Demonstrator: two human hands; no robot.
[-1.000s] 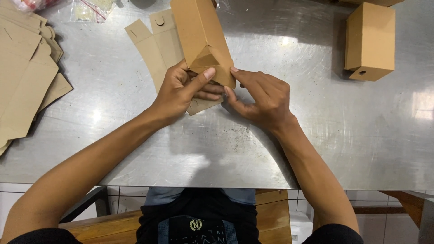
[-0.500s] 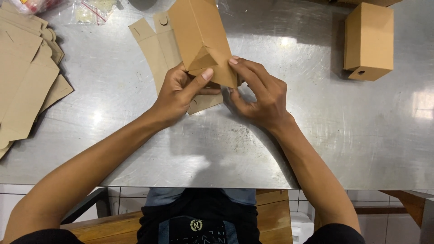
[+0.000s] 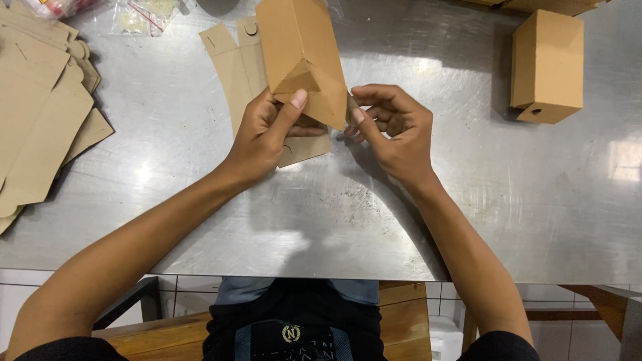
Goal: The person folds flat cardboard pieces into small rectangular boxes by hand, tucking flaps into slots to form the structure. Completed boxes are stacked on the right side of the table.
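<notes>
Both hands meet mid-bench: the left hand [image 3: 267, 130] grips the half-folded cardboard box [image 3: 301, 57] with its thumb on the flap, the right hand [image 3: 391, 130] pinches its right edge, and bare steel bench [image 3: 321, 214] is left nearer.

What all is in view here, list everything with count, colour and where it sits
half-folded carton: one, brown, held above the table, top centre
flat carton blank: one, brown, lying under the held carton
stack of flat blanks: count unclear, brown, left edge
finished box: one, brown, upper right
plastic bags: about two, clear, top left
table: one, bare steel
left hand: thumb pressing the carton's end flap
right hand: fingertips at the carton's near corner
</notes>
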